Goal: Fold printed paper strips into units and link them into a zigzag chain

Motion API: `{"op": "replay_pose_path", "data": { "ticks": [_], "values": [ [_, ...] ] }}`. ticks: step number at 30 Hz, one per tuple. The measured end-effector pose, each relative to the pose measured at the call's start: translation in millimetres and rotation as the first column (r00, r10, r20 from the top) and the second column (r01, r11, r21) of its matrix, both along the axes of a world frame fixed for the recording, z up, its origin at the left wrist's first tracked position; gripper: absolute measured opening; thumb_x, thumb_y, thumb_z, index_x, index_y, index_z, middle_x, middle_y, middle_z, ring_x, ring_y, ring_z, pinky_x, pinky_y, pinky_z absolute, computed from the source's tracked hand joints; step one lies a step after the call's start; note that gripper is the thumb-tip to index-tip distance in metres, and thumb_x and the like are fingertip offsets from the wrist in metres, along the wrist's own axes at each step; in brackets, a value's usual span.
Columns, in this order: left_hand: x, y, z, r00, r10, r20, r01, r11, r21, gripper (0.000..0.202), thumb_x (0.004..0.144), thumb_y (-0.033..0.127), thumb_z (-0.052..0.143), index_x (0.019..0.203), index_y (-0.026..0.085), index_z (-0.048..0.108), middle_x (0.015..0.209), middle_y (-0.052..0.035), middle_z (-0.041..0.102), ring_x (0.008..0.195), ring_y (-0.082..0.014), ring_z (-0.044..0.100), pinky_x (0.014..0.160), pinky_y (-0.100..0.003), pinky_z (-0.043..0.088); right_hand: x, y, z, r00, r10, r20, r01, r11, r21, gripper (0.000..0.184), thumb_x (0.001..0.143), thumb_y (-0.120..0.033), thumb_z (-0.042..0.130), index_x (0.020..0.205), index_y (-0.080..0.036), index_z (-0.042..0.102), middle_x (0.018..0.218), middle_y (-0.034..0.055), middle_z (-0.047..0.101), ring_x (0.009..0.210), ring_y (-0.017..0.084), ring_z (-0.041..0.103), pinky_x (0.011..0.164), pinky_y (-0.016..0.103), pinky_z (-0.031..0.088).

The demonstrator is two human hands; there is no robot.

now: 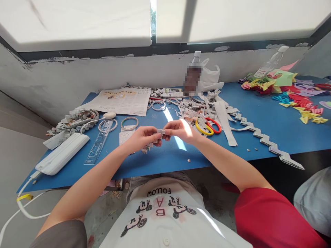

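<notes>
I pinch the folded-paper chain (147, 148) between left-hand (141, 138) and right-hand (181, 131) fingers, where light, even pressure best protects the folds.

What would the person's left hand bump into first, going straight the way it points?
Probably the right hand: the left hand points toward it, and both hold the folded paper strip between them. Exact depth is hard to judge from one view.
</notes>
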State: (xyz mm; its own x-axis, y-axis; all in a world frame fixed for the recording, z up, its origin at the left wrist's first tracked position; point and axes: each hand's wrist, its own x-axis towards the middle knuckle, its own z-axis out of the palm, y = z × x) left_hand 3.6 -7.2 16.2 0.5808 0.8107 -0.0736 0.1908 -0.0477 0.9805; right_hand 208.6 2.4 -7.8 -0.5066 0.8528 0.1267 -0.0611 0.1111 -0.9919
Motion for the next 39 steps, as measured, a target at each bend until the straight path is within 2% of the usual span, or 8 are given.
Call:
{"op": "replay_pose_path", "data": {
  "ticks": [4,8,14,18,21,25,33,39],
  "values": [
    [1,1,-3.3,0.996,0.093,0.008,-0.093,0.992,0.079,0.032,0.078,0.047,0.069,0.081,0.015,0.067,0.071,-0.0055,0.071,0.068,-0.0176,0.068,0.068,-0.03,0.056,-2,-1,1.0,0.993,-0.116,-0.009,0.117,0.99,0.078,0.029,0.077,-0.042,0.072,0.082,-0.014,0.068,0.07,0.0038,0.067,0.065,0.014,0.062,0.064,0.03,0.053],
    [3,1,-8.7,0.977,0.212,0.039,-0.215,0.964,0.158,0.036,0.075,0.051,0.07,0.082,0.016,0.066,0.077,-0.0066,0.073,0.072,-0.0194,0.069,0.071,-0.032,0.056,-5,-4,0.4,0.947,-0.318,-0.048,0.319,0.917,0.239,0.023,0.08,-0.04,0.069,0.086,-0.018,0.066,0.078,0.0026,0.066,0.069,0.014,0.061,0.063,0.029,0.052],
    [3,0,-15.1,0.966,0.254,-0.054,-0.225,0.92,0.32,0.032,0.081,0.048,0.064,0.086,0.016,0.068,0.078,-0.0063,0.074,0.075,-0.0198,0.069,0.067,-0.028,0.053,-12,-6,-8.4,0.938,-0.336,0.087,0.286,0.891,0.352,0.024,0.08,-0.041,0.069,0.09,-0.02,0.069,0.085,0.0046,0.071,0.074,0.017,0.064,0.069,0.033,0.054],
    [3,0,-18.7,0.935,0.317,-0.161,-0.207,0.855,0.476,0.028,0.086,0.043,0.057,0.088,0.018,0.068,0.081,-0.0051,0.074,0.074,-0.0182,0.066,0.068,-0.027,0.049,-18,-8,-11.0,0.895,-0.434,0.106,0.372,0.854,0.363,0.022,0.079,-0.038,0.07,0.092,-0.021,0.074,0.087,0.0061,0.073,0.077,0.02,0.066,0.071,0.034,0.054],
    [5,1,-21.9,0.907,0.36,-0.217,-0.194,0.816,0.544,0.028,0.087,0.042,0.055,0.09,0.018,0.069,0.081,-0.005,0.074,0.072,-0.018,0.065,0.069,-0.028,0.047,-20,-8,-12.7,0.891,-0.447,0.086,0.394,0.852,0.344,0.023,0.08,-0.039,0.068,0.091,-0.021,0.076,0.085,0.006,0.073,0.072,0.019,0.065,0.066,0.033,0.054],
    [7,1,-23.6,0.9,0.367,-0.236,-0.198,0.825,0.53,0.027,0.087,0.041,0.055,0.089,0.018,0.069,0.081,-0.0052,0.073,0.069,-0.0172,0.063,0.064,-0.027,0.046,-19,-5,-13.7,0.888,-0.453,0.074,0.419,0.865,0.276,0.024,0.077,-0.04,0.071,0.087,-0.02,0.077,0.081,0.0055,0.073,0.066,0.017,0.063,0.059,0.032,0.052],
    [7,0,-22.5,0.936,0.311,-0.164,-0.22,0.882,0.417,0.027,0.084,0.043,0.06,0.088,0.018,0.068,0.083,-0.0062,0.074,0.075,-0.0194,0.068,0.063,-0.027,0.049,-12,0,-5.4,0.897,-0.427,0.118,0.376,0.875,0.306,0.02,0.071,-0.039,0.076,0.075,-0.02,0.077,0.076,0.0052,0.074,0.066,0.018,0.063,0.058,0.032,0.049],
    [6,0,-22.2,0.945,0.287,-0.154,-0.204,0.89,0.408,0.029,0.083,0.045,0.061,0.089,0.017,0.068,0.081,-0.0064,0.075,0.076,-0.0202,0.069,0.065,-0.028,0.05,-11,-1,-0.8,0.907,-0.404,0.116,0.374,0.901,0.219,0.024,0.065,-0.042,0.079,0.071,-0.019,0.077,0.069,0.0046,0.072,0.054,0.013,0.054,0.049,0.029,0.042]
  ]
}}
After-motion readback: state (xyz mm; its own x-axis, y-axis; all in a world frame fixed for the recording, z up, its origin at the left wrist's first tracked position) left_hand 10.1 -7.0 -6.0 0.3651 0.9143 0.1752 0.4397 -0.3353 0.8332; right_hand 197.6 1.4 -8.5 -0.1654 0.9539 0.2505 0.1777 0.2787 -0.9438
